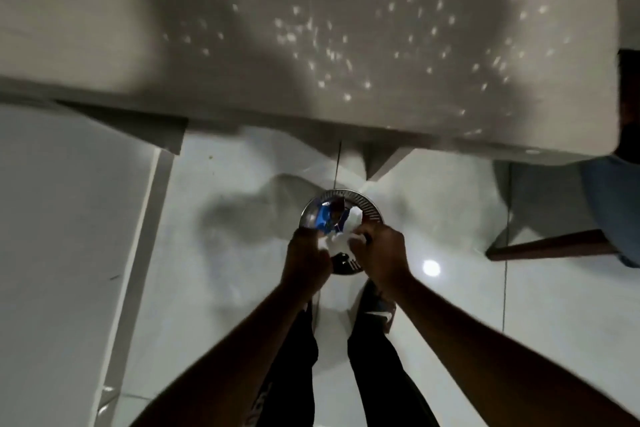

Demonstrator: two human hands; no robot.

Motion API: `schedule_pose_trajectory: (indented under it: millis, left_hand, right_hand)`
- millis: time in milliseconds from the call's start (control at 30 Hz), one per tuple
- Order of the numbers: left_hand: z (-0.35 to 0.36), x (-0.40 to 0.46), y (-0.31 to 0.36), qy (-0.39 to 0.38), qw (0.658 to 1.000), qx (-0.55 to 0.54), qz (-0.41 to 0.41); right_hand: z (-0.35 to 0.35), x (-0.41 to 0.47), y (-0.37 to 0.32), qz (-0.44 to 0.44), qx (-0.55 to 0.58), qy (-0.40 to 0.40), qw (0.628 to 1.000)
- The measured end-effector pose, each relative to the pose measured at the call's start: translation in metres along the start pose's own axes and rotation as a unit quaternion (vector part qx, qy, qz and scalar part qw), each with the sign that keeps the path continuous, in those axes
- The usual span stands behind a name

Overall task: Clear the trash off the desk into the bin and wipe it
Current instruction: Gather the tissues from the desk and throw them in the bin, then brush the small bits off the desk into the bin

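The left hand (pixel 306 253) and right hand (pixel 379 246) are both hovering over the round metal bin (pixel 367 206) on the tiled floor (pixel 207 288), fingers curled around crumpled white paper (pixel 341 236); a blue wrapper (pixel 325 217) is lying inside the bin, and white crumbs (pixel 332 52) are speckling the desk (pixel 104 28) beyond

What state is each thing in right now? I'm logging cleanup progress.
Bin: on the floor, open, blue wrapper inside.
Blue wrapper: in the bin.
White crumpled trash: held over the bin by both hands.
Left hand: closed on the trash.
Right hand: closed on the trash.
Desk: scattered with small white specks, not visibly wiped.
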State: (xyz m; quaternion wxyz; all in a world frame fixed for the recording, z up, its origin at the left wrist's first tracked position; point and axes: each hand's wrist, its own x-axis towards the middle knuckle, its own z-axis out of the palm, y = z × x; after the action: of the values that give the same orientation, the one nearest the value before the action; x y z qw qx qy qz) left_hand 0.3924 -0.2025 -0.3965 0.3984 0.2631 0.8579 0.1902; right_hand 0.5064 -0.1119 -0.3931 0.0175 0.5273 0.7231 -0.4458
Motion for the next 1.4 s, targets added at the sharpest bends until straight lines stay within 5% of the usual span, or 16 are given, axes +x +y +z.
schedule_pose_trajectory:
  millis: [167, 367, 567, 800, 933, 1133, 1400]
  left_hand:
    - [0.026, 0.052, -0.008, -0.146, 0.986, 0.021, 0.081]
    - [-0.038, 0.021, 0.013, -0.072, 0.967, 0.147, 0.194]
    - [-0.159, -0.097, 0.086, 0.072, 0.86, 0.266, 0.43]
    - [-0.281, -0.145, 0.161, 0.18, 0.788, 0.266, 0.526]
    - [-0.318, -0.099, 0.207, 0.208, 0.8, 0.311, 0.468]
    - [-0.317, -0.029, 0.247, 0.135, 0.831, 0.362, 0.401]
    - [-0.302, -0.008, 0.263, 0.106, 0.838, 0.294, 0.448]
  right_hand:
    - [0.036, 0.046, 0.031, 0.05, -0.037, -0.061, 0.996]
    - [0.005, 0.028, -0.001, -0.017, -0.067, -0.091, 0.993]
    - [-0.087, -0.077, -0.111, -0.212, -0.12, -0.003, 0.97]
    - [-0.194, -0.157, -0.236, -0.382, -0.113, 0.091, 0.913]
    - [-0.247, -0.103, -0.294, -0.347, -0.148, 0.166, 0.911]
    - [-0.265, -0.001, -0.308, -0.202, -0.275, 0.098, 0.935]
    - [-0.252, 0.036, -0.303, -0.247, -0.266, 0.129, 0.923]
